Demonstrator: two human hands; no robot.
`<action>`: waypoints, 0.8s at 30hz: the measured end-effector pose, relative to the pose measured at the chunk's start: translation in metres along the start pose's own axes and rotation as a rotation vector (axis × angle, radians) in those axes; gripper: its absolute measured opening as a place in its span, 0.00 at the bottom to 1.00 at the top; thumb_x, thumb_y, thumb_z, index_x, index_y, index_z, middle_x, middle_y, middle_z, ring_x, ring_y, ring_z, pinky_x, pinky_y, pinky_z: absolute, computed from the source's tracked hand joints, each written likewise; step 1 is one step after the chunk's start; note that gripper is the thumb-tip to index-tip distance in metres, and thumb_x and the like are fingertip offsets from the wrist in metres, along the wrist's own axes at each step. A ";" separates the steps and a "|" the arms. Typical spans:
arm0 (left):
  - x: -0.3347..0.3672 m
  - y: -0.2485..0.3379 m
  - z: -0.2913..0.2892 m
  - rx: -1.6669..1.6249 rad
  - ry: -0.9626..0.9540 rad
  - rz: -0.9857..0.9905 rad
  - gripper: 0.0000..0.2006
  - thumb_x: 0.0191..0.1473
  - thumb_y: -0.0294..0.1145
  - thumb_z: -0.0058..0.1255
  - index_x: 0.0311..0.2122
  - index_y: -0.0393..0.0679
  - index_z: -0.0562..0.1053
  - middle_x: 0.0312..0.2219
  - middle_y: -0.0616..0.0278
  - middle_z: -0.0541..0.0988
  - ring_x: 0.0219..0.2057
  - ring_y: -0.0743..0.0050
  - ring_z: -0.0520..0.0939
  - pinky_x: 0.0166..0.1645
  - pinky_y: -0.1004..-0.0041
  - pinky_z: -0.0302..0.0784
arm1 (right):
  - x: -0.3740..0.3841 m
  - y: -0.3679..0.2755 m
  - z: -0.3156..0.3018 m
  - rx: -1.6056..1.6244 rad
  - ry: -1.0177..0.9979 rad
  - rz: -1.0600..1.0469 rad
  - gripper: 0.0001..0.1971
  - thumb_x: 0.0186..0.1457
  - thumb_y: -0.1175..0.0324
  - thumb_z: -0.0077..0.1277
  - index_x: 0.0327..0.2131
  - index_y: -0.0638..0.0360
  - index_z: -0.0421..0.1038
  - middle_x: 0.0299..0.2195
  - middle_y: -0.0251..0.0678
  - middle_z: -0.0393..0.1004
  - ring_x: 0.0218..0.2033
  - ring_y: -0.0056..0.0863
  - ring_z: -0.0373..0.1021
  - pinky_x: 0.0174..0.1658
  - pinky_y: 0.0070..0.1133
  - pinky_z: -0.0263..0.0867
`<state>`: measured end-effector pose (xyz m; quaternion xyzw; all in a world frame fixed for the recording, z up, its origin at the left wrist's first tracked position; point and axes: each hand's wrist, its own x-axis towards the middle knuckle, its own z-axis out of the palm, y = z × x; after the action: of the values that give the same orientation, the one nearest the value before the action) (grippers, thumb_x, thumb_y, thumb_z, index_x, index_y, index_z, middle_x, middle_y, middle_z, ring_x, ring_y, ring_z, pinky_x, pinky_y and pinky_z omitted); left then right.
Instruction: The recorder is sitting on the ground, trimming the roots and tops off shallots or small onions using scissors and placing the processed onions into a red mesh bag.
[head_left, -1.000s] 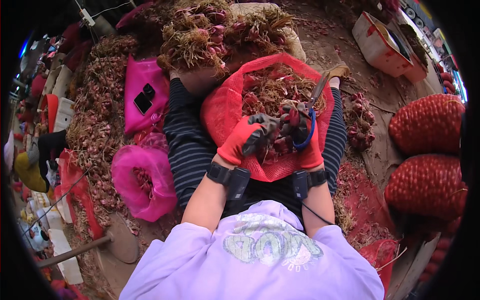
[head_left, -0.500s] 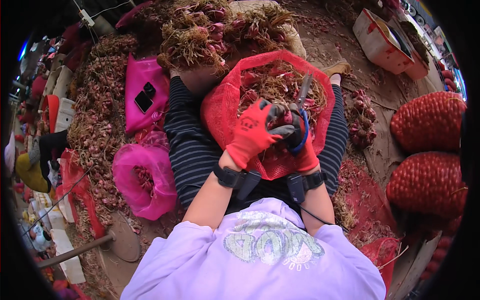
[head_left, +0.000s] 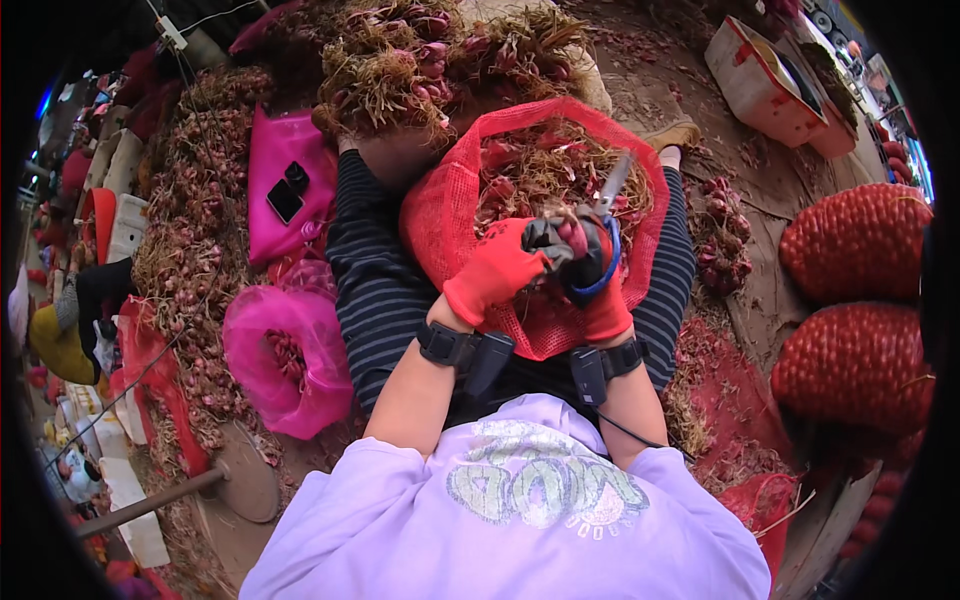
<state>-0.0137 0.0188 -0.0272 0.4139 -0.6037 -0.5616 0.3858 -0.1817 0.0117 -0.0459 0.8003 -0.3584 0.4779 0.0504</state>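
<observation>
My left hand [head_left: 503, 264], in a red glove with dark fingertips, is closed at a reddish shallot [head_left: 572, 236] between both hands. Its fingers partly cover the shallot. My right hand [head_left: 600, 308], gloved alike, grips scissors [head_left: 614, 184] with blue handles; their blades point up and away, slightly blurred. Both hands are over the mouth of a red mesh bag [head_left: 432, 215] between my legs. Dry roots, stalks and reddish skins [head_left: 540, 165] fill much of the bag. Whether the right fingers also touch the shallot is hard to make out.
Bunched shallots [head_left: 400, 75] lie just beyond the bag. On the left are a pink mesh bag [head_left: 250, 365], a pink sheet [head_left: 285, 225] bearing a phone [head_left: 284, 205], and a long shallot heap [head_left: 195, 230]. Full red sacks [head_left: 850, 245] and a foam box [head_left: 755, 95] stand right.
My left hand has moved slightly lower, and its fingers have curled in more tightly at the shallot. The scissors have shifted a little right, still in my right hand.
</observation>
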 end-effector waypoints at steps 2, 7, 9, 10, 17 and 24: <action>-0.004 0.008 -0.001 -0.030 -0.029 -0.060 0.08 0.49 0.27 0.51 0.35 0.38 0.73 0.27 0.66 0.76 0.33 0.78 0.76 0.38 0.75 0.72 | -0.004 -0.003 -0.010 0.266 -0.136 0.364 0.06 0.58 0.69 0.40 0.32 0.60 0.65 0.28 0.32 0.67 0.27 0.20 0.67 0.30 0.20 0.64; 0.004 0.001 0.001 -0.276 0.139 -0.011 0.07 0.49 0.26 0.51 0.35 0.38 0.72 0.25 0.68 0.76 0.28 0.82 0.75 0.33 0.79 0.71 | -0.027 0.004 -0.004 1.015 -0.054 0.851 0.13 0.55 0.66 0.47 0.42 0.61 0.65 0.36 0.33 0.68 0.31 0.24 0.69 0.36 0.20 0.67; 0.003 -0.010 0.014 -0.114 0.269 0.120 0.05 0.50 0.27 0.51 0.33 0.39 0.72 0.23 0.69 0.75 0.26 0.84 0.74 0.31 0.81 0.69 | -0.025 0.003 -0.004 0.984 -0.002 0.766 0.14 0.56 0.64 0.47 0.43 0.61 0.65 0.37 0.34 0.68 0.32 0.26 0.70 0.39 0.21 0.68; 0.003 -0.008 0.013 -0.030 0.327 0.185 0.05 0.50 0.27 0.51 0.32 0.39 0.72 0.22 0.70 0.75 0.25 0.85 0.74 0.30 0.82 0.69 | -0.018 0.003 -0.005 0.596 -0.015 0.511 0.15 0.55 0.64 0.48 0.44 0.62 0.65 0.38 0.35 0.69 0.35 0.28 0.70 0.41 0.22 0.67; -0.003 0.009 -0.002 -0.402 -0.176 -0.103 0.05 0.51 0.27 0.50 0.35 0.41 0.70 0.27 0.66 0.73 0.27 0.85 0.72 0.32 0.86 0.67 | -0.013 0.009 -0.014 1.074 -0.041 0.961 0.17 0.53 0.62 0.52 0.43 0.62 0.65 0.30 0.33 0.72 0.33 0.21 0.70 0.36 0.18 0.67; 0.005 -0.008 -0.006 -0.784 0.051 -0.049 0.04 0.56 0.29 0.42 0.34 0.41 0.68 0.27 0.70 0.71 0.31 0.82 0.72 0.37 0.82 0.69 | -0.005 -0.018 -0.014 0.623 -0.097 0.480 0.18 0.59 0.66 0.43 0.51 0.62 0.60 0.42 0.36 0.69 0.37 0.20 0.69 0.38 0.17 0.68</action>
<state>-0.0098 0.0115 -0.0347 0.2632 -0.3237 -0.7482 0.5158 -0.1822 0.0333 -0.0379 0.6926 -0.3750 0.5236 -0.3249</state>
